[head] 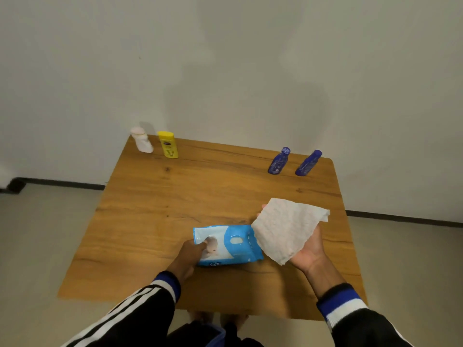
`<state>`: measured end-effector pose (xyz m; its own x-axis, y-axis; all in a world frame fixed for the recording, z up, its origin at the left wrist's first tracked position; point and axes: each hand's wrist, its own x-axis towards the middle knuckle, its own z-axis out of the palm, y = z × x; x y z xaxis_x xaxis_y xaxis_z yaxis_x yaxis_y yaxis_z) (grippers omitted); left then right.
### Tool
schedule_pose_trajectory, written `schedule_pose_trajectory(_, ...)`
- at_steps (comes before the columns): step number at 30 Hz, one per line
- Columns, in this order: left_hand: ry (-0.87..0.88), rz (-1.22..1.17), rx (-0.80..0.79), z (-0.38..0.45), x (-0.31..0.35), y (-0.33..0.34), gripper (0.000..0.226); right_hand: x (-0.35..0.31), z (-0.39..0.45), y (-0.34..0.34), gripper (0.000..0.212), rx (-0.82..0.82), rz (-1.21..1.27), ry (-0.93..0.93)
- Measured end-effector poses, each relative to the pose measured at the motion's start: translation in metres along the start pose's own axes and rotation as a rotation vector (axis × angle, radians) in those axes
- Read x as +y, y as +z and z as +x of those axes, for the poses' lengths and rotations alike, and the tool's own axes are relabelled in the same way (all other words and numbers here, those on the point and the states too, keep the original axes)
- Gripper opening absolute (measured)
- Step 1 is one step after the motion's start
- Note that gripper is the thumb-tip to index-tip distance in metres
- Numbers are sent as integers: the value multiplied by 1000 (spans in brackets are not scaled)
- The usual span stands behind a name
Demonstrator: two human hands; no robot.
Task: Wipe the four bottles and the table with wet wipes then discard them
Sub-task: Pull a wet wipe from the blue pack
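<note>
A white wet wipe [285, 231] lies spread over my right hand [309, 254], palm up above the table's near right part. My left hand [189, 256] presses down on the left end of a blue wet wipe pack [233, 244] lying flat near the front of the wooden table [155, 209]. At the far left corner stand a white bottle [142, 143] and a yellow bottle [168, 144]. Two dark blue bottles [278, 161] [308, 163] stand at the far right.
The table's far edge meets a plain white wall. Pale floor shows on both sides, with a dark baseboard along the wall. My feet show under the table's near edge.
</note>
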<state>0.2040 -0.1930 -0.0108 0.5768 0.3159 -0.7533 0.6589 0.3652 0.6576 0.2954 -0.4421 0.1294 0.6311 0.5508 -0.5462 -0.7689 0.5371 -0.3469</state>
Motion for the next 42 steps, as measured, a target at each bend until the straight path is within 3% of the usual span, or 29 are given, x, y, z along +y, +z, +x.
schedule_pose_trajectory(5, 23, -226, 114, -11, -4, -53, 13, 16, 29, 21, 78, -56, -24, 124)
schedule_pose_trajectory(10, 51, -498, 272, -29, -7, -115, 20, 36, 53, 50, 96, -157, -36, 222)
schedule_pose_trajectory(16, 18, -845, 427, -47, -15, -180, 23, 63, 76, 81, 92, -219, -104, 309)
schedule_pose_trajectory(23, -19, -954, 500, -52, -26, -224, 30, 89, 83, 102, 89, -210, -152, 336)
schedule_pose_trajectory(26, -40, -833, 495, -52, -31, -234, 29, 93, 81, 105, 90, -214, -146, 320)
schedule_pose_trajectory(30, -138, -492, 515, -57, -33, -240, 42, 95, 79, 104, 94, -219, -140, 293)
schedule_pose_trajectory(33, -226, -164, 835, -58, -22, -237, 76, 101, 78, 105, 91, -224, -135, 284)
schedule_pose_trajectory(35, -70, 162, 1000, -69, 4, -217, 75, 107, 76, 108, 80, -211, -141, 294)
schedule_pose_trajectory(36, 68, 249, 941, -75, 19, -202, 66, 111, 75, 110, 76, -200, -153, 307)
schedule_pose_trajectory(38, 214, 213, 533, -91, 51, -168, 46, 118, 72, 118, 70, -183, -213, 352)
schedule_pose_trajectory(40, 177, 44, -33, -111, 79, -136, 44, 126, 70, 125, 65, -158, -295, 401)
schedule_pose_trajectory(42, 170, -39, -277, -121, 95, -116, 35, 132, 68, 127, 69, -120, -383, 437)
